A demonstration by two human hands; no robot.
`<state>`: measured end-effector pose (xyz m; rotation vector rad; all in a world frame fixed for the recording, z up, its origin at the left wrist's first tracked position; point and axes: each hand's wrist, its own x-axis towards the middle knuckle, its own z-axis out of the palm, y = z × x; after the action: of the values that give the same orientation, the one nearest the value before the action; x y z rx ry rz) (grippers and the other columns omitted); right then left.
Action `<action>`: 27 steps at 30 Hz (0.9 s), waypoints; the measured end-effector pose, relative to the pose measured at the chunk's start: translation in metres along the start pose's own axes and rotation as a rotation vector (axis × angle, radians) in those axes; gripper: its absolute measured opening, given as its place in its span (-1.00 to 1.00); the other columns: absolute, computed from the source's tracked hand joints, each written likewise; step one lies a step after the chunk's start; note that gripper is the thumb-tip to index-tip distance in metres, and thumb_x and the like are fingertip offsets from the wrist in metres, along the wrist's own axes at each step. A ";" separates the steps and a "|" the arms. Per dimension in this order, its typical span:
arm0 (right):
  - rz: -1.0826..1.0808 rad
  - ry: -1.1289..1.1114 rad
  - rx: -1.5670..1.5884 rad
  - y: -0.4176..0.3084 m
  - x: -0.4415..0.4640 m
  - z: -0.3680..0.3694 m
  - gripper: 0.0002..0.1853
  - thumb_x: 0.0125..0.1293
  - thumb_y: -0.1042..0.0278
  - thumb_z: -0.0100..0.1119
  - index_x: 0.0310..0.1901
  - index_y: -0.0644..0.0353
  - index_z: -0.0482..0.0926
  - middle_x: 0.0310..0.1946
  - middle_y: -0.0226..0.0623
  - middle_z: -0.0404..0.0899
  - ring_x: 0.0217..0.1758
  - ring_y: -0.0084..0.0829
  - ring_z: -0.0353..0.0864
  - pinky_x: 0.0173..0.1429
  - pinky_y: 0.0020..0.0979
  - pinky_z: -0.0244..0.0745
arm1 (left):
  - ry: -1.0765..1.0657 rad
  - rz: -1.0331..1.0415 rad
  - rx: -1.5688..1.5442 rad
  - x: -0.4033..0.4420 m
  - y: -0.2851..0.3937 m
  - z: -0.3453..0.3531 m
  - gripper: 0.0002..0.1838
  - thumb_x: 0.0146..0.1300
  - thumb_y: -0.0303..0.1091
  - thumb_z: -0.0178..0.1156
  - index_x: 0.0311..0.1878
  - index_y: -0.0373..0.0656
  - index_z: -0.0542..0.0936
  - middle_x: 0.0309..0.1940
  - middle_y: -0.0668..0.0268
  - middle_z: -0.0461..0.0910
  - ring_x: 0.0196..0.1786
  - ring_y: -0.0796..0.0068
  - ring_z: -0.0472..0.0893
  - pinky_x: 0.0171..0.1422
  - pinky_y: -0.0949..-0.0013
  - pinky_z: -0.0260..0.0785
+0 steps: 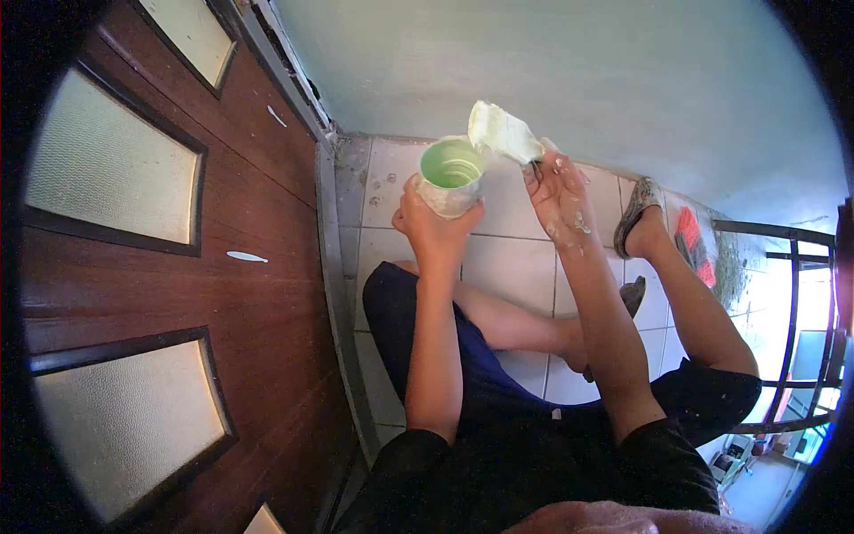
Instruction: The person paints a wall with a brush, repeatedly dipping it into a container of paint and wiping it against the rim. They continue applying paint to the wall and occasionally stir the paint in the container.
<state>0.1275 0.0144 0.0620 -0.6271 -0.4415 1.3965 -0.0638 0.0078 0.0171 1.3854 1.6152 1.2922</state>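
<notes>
My left hand (436, 227) is wrapped round a paint-smeared cup (452, 169), its pale green inside facing up towards me. In my right hand (560, 191) is a small paint roller (504, 133) with a whitish, paint-coated cover. The roller's far end is just above and right of the cup's rim; whether they touch I cannot tell. Most of the roller's handle is hidden by my fingers. Pale paint spots mark my right palm and wrist.
A pale green wall (569, 62) rises ahead. On the left is a brown door (276, 294) with textured glass panes. Light floor tiles (507, 267) lie beneath my bent legs. A red and grey cloth (694, 245), a broom-like bundle (731, 276) and a dark metal frame (787, 334) are at right.
</notes>
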 end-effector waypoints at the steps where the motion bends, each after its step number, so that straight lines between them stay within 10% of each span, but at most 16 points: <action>1: -0.027 0.006 0.007 0.003 0.004 0.002 -0.69 0.47 0.30 0.30 0.12 0.28 0.60 0.09 -0.25 0.64 0.17 -0.38 0.62 0.24 -0.34 0.63 | -0.001 -0.003 0.002 0.003 -0.003 -0.003 -0.01 -0.27 -0.12 0.67 0.28 -0.28 0.44 0.08 0.04 0.60 0.21 0.02 0.53 0.45 -0.04 0.07; 9: -0.032 0.141 0.127 0.042 0.039 0.017 -0.80 0.47 0.49 0.26 0.01 0.44 0.60 0.07 -0.10 0.64 0.16 -0.22 0.71 0.26 -0.40 0.76 | 0.430 0.005 -0.014 0.021 -0.014 -0.035 -0.10 -0.26 -0.17 0.69 0.20 -0.29 0.51 0.06 0.01 0.67 0.14 -0.02 0.67 0.35 -0.02 0.39; 27: 0.157 0.574 0.845 0.133 0.094 0.049 -0.83 0.37 0.73 0.23 -0.07 0.56 0.47 0.00 0.02 0.57 0.11 -0.03 0.70 0.20 -0.27 0.85 | 0.491 0.008 -0.113 0.030 -0.022 -0.041 -0.17 -0.09 -0.45 0.65 0.29 -0.33 0.46 0.21 0.10 0.59 0.24 0.21 0.60 0.42 0.14 0.39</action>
<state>0.0076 0.1214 0.0070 -0.3288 0.6469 1.3220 -0.1161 0.0261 0.0126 1.0570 1.8104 1.8003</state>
